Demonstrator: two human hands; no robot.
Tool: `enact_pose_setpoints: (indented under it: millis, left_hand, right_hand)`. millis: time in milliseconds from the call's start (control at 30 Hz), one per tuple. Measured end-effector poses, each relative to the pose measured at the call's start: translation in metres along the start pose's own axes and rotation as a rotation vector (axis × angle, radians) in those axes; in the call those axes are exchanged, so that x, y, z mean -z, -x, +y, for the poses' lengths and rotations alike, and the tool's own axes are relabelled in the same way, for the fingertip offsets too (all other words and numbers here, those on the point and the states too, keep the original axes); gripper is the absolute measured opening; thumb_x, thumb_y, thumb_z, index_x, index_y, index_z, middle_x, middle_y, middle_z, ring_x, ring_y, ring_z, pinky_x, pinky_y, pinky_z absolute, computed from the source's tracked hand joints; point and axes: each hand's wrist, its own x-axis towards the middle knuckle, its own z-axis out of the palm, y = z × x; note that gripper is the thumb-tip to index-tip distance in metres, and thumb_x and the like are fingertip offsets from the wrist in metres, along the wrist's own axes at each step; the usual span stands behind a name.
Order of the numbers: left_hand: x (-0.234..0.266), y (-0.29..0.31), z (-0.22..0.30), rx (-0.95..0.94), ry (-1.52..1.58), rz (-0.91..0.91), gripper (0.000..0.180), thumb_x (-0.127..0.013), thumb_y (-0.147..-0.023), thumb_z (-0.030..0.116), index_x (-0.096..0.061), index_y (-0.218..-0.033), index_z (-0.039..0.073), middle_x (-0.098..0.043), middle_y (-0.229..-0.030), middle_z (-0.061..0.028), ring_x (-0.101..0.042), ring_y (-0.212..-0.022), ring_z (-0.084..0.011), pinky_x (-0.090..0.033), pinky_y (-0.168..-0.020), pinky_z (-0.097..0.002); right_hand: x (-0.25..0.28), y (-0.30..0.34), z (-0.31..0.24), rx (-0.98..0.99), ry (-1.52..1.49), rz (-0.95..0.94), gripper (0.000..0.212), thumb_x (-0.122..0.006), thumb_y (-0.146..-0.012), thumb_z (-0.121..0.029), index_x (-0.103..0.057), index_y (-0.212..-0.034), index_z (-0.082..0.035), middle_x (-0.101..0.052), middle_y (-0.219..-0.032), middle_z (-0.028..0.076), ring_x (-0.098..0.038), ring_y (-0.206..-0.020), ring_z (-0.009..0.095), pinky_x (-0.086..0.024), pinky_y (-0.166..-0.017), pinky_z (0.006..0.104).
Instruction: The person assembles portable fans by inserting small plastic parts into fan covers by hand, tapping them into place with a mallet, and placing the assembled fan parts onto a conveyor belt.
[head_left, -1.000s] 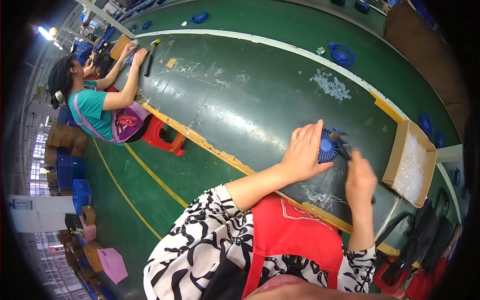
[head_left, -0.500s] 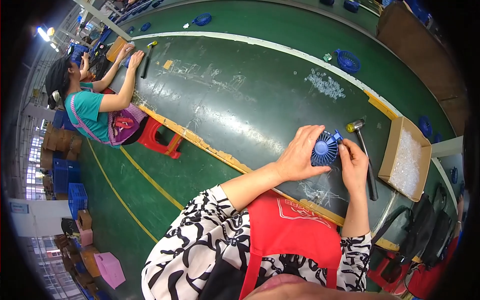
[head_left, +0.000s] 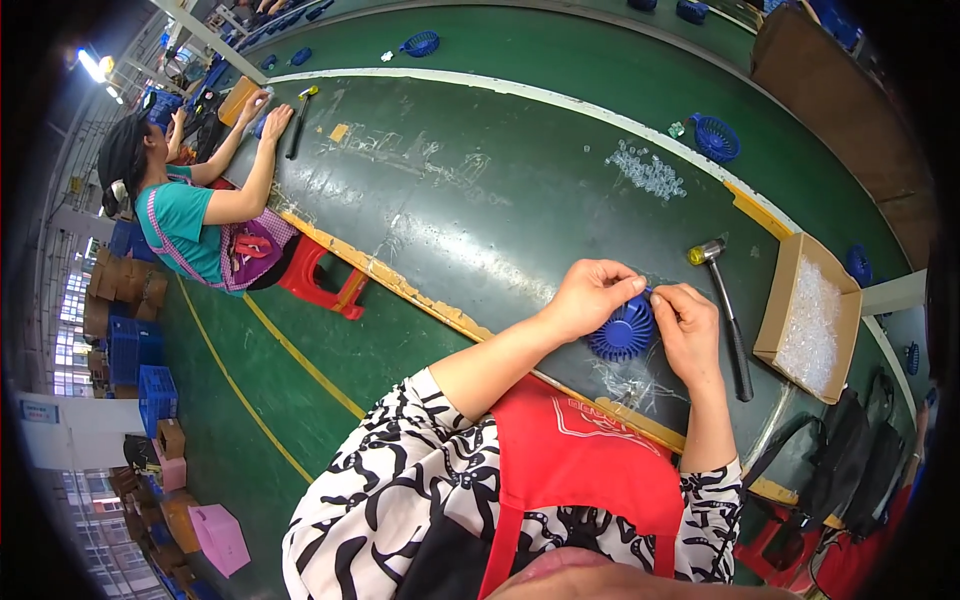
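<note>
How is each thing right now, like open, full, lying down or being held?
Blue ribbed part: held at its upper end.
Left hand: pinched at that end.
Right hand: pinched there too.
Hammer: lying down, not held.
Cardboard box: open, many clear bits inside.
Loose clear pieces: scattered on the table.

This was a factory workshop — the long bench [head_left: 450, 195], hammer [head_left: 706, 252], co-worker [head_left: 188, 218], cartons [head_left: 108, 278], crates [head_left: 135, 342] and yellow floor lines [head_left: 300, 357] showed it.
</note>
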Motion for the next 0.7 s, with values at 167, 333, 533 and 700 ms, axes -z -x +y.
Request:
enact_pose_setpoints:
  millis: [167, 333, 533, 700]
  left_hand:
    - [0.001, -0.003, 0.0, 0.046, 0.05, 0.023, 0.017, -0.066, -0.093, 0.013, -0.07, -0.096, -0.003, -0.07, -0.086, -0.0032, -0.061, -0.075, -0.0069, -0.051, -0.068, -0.0229]
    - [0.004, -0.007, -0.002, 0.05, -0.004, 0.028, 0.018, -0.066, -0.094, 0.015, -0.068, -0.092, -0.003, -0.069, -0.084, -0.0026, -0.061, -0.074, -0.0065, -0.051, -0.067, -0.0226]
    - [0.005, -0.02, -0.007, -0.097, -0.211, 0.12, 0.019, -0.068, -0.092, 0.018, -0.068, -0.089, 0.0, -0.066, -0.073, -0.0018, -0.055, -0.066, -0.0057, -0.047, -0.06, -0.0245]
    - [0.032, -0.062, 0.0, -0.52, -0.743, 0.381, 0.028, -0.074, -0.079, 0.012, -0.063, -0.103, 0.0, -0.062, -0.108, -0.0163, -0.06, -0.097, -0.0309, -0.05, -0.082, -0.0377]
  right_hand:
    - [-0.003, -0.007, 0.003, 0.013, 0.041, -0.01, 0.01, -0.065, -0.086, -0.006, -0.068, -0.09, 0.003, -0.066, -0.075, 0.015, -0.063, -0.064, 0.026, -0.049, -0.061, 0.0343]
    - [-0.005, -0.011, 0.021, -0.172, -0.173, -0.187, 0.017, -0.064, -0.09, -0.012, -0.069, -0.095, 0.004, -0.067, -0.074, 0.01, -0.061, -0.064, 0.016, -0.047, -0.06, 0.0313]
    - [-0.011, -0.008, 0.036, -0.315, -0.469, -0.153, 0.019, -0.064, -0.094, -0.015, -0.069, -0.095, 0.003, -0.066, -0.077, 0.001, -0.056, -0.07, 0.006, -0.045, -0.062, 0.0225]
    - [-0.011, -0.005, 0.046, -0.256, -0.53, -0.037, 0.016, -0.065, -0.094, -0.013, -0.069, -0.092, 0.002, -0.064, -0.074, 0.0, -0.055, -0.067, 0.006, -0.044, -0.06, 0.0221]
